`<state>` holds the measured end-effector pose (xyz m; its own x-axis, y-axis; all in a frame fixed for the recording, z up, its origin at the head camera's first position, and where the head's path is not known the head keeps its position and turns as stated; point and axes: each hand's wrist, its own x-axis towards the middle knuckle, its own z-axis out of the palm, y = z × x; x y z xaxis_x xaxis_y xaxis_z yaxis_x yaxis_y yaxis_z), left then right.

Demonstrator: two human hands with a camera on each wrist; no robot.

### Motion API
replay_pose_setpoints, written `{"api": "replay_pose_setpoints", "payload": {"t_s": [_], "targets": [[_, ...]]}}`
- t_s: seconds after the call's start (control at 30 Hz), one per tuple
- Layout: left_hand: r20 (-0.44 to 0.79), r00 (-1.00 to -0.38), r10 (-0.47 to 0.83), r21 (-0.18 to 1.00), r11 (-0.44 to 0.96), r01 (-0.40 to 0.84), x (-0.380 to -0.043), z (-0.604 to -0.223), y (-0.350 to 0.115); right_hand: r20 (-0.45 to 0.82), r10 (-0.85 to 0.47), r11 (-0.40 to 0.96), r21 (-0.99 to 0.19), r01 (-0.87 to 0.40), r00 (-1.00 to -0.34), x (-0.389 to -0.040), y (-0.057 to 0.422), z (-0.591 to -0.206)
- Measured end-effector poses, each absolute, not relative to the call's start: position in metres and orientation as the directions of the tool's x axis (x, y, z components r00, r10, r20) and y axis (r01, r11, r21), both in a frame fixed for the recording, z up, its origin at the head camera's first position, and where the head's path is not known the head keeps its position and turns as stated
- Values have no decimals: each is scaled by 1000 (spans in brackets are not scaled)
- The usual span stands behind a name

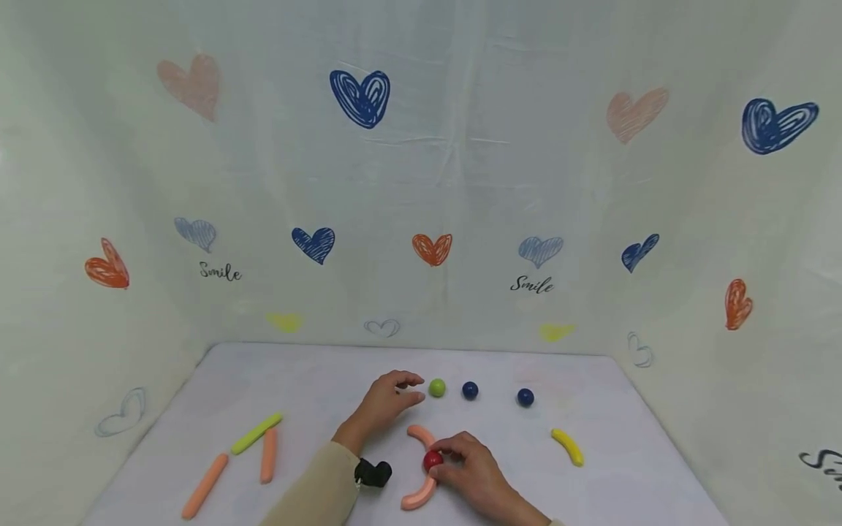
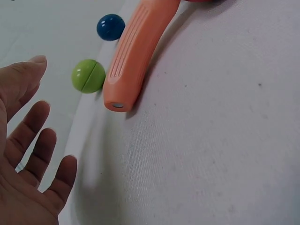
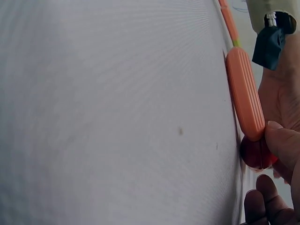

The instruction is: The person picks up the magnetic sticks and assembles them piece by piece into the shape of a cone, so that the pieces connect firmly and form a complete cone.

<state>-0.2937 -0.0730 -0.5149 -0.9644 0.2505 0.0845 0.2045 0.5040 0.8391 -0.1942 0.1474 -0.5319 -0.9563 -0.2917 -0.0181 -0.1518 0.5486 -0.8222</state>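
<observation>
In the head view my right hand pinches a red ball between thumb and fingers. Two curved salmon-coloured rods lie by that ball: one rod on its far side, another rod on its near side. Seen from the right wrist, a ribbed rod meets the dark red ball at my thumb. My left hand holds nothing, its fingers spread just left of a lime green ball. The left wrist view shows this green ball apart from the fingertips.
Two dark blue balls, one beside the green ball and one farther right, sit toward the back. A curved yellow rod lies right. At left are a yellow-green stick, a short salmon stick and a longer salmon stick.
</observation>
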Motion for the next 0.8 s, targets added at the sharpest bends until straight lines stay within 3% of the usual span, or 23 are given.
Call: {"api": "replay_pose_setpoints", "payload": {"t_s": [0.27, 0.5, 0.8], "targets": [[41, -963, 265, 837, 517, 178, -313, -516, -67, -28, -321, 521, -840, -152, -947, -195, 141, -533], [65, -943, 326, 810, 534, 240, -323, -523, -56, -65, -302, 537, -836, -113, -951, -195, 143, -532], [75, -943, 323, 763, 590, 263, -328, -527, -43, -11, -325, 524, -834, -170, -946, -195, 150, -533]]}}
